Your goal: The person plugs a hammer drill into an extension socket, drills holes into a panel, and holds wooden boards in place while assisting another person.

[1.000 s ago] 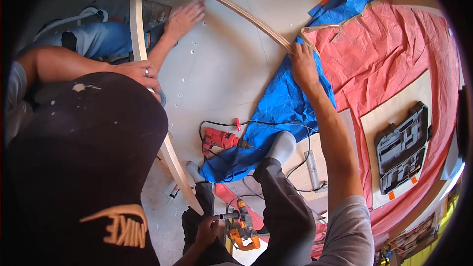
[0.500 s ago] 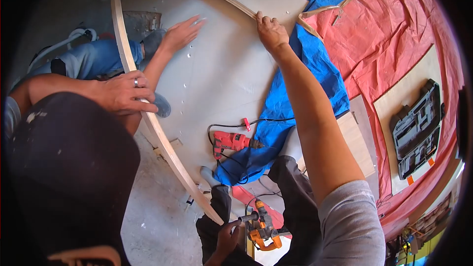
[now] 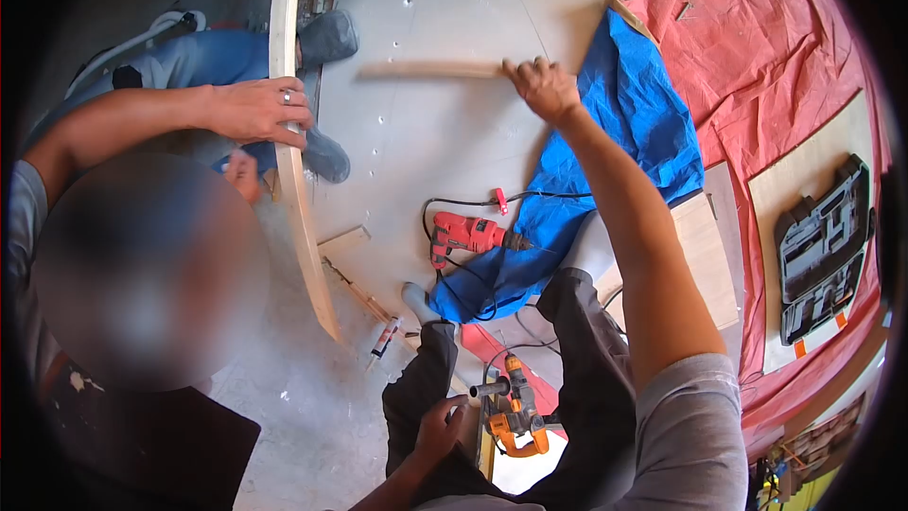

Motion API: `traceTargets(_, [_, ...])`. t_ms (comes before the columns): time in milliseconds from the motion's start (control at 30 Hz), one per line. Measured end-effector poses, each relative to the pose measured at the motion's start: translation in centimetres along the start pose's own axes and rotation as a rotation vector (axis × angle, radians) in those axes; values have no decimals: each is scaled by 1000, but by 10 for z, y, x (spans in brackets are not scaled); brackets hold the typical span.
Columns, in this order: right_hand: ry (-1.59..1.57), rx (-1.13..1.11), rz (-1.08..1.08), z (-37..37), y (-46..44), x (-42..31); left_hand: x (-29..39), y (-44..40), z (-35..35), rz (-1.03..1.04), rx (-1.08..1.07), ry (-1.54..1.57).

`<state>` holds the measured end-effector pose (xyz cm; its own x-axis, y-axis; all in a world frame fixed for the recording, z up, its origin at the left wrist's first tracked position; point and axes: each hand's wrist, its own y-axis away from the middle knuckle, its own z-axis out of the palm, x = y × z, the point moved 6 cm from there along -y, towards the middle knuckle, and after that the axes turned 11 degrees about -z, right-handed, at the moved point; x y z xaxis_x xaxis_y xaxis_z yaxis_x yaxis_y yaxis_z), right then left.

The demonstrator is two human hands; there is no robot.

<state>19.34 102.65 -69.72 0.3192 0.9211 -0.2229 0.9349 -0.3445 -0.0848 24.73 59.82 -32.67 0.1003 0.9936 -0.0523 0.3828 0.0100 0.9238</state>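
Note:
My right hand (image 3: 544, 90) is closed on the near end of a thin wooden strip (image 3: 430, 68), which points left over the grey floor and is blurred by motion. Low in the view, my left hand (image 3: 440, 431) is beside my leg with its fingers loosely apart and nothing visible in them. Close to its fingertips is the black side handle of an orange rotary hammer (image 3: 518, 416). A co-worker's ringed hand (image 3: 260, 112) grips a longer wooden strip (image 3: 301, 227), and the co-worker's other hand (image 3: 244, 175) shows just below it.
A red corded drill (image 3: 465, 233) lies by a blue tarp (image 3: 629, 123). Red sheeting (image 3: 757, 28) at right carries a board with an open black tool case (image 3: 825, 246). Near my foot are a sealant tube (image 3: 385, 337) and a wood offcut (image 3: 344, 242). The co-worker's shoes (image 3: 328, 38) stand at left.
My right hand's strip has swung down and left, its far end now over open floor. The long strip's lower end has moved up, away from my left hand. The co-worker's head has turned up.

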Motion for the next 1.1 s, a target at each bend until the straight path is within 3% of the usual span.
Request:
traceTargets(67, [18,25,-106,7,19,-34,-2,0,-3,15,12,-12])
traceTargets(100, [-59,-60,-163,15,26,-50,-1,0,-4,31,28,-19])
traceTargets(167, [-144,-244,-78,-1,31,-60,-4,3,-6,49,49,-23])
traceTargets(200, [-51,-305,-126,20,34,-61,-9,4,-7,54,51,-24])
traceTargets(233, [-74,-198,-19,47,42,-52,-12,5,-10,62,55,-27])
traceTargets(300, [4,-35,-70,19,34,-37,-12,6,-15,107,58,4])
traceTargets(367, [14,-83,-27,7,27,-35,-17,7,-18,117,57,26])
traceTargets(500, [27,-15,-173,24,36,-95,-29,3,-22,89,95,83])
traceTargets(767, [-111,-172,-351,43,45,-175,-52,4,-20,100,142,166])
traceTargets(967, [-315,-270,-208,40,26,-191,-65,6,-3,65,87,222])
traceTargets(1000, [-129,-142,-333,54,34,-210,-65,4,-1,58,76,236])
traceTargets(1033, [-210,-217,-266,50,33,-222,-65,3,0,56,80,239])
traceTargets(1100, [-179,-251,-384,75,18,-247,-69,-1,-2,42,76,242])
